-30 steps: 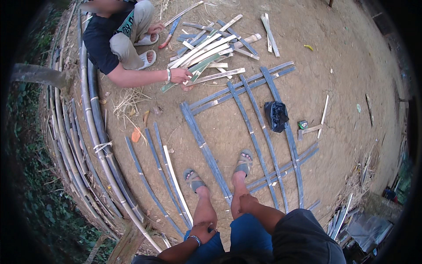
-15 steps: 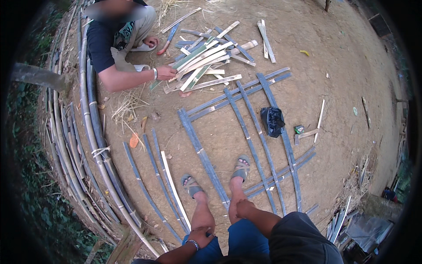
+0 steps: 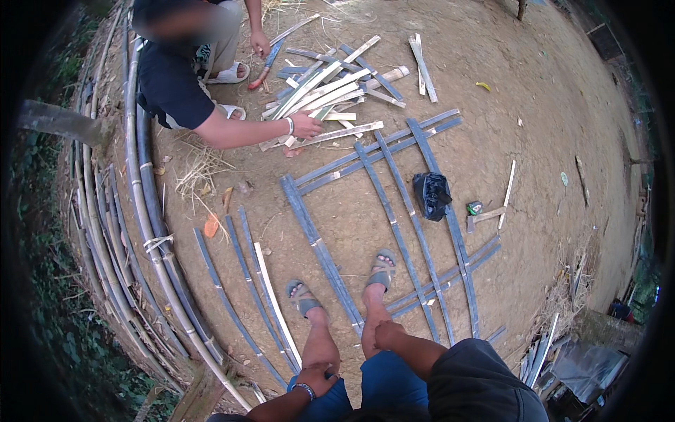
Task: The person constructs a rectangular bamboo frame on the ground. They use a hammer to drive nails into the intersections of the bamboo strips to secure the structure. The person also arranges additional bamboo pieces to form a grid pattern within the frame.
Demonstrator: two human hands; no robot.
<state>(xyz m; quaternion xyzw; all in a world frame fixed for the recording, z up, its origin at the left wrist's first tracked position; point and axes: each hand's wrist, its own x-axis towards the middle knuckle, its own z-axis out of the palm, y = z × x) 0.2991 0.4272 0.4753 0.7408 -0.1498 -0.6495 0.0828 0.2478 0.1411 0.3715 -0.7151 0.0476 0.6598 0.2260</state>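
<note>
My left hand rests on my left knee, its fingers loosely spread and holding nothing. On my right knee lies my right hand, draped over the leg and likewise holding nothing. Between and beyond my sandalled feet, dark bamboo strips are laid crosswise on the dirt as a loose lattice. One wide bamboo piece runs between my feet. A black plastic bag sits on the lattice's right-hand strip. Several loose bamboo slats lie to the left of my left foot.
At the far left a crouching co-worker's hand is over a pile of split bamboo. A red-handled blade lies nearby. Long bamboo poles line the left side. A hammer and tape measure lie right.
The co-worker's near hand has moved right across the bamboo pile, and a green-edged slat there has shifted. Their other hand has lifted from low down. My hands have stayed on my knees.
</note>
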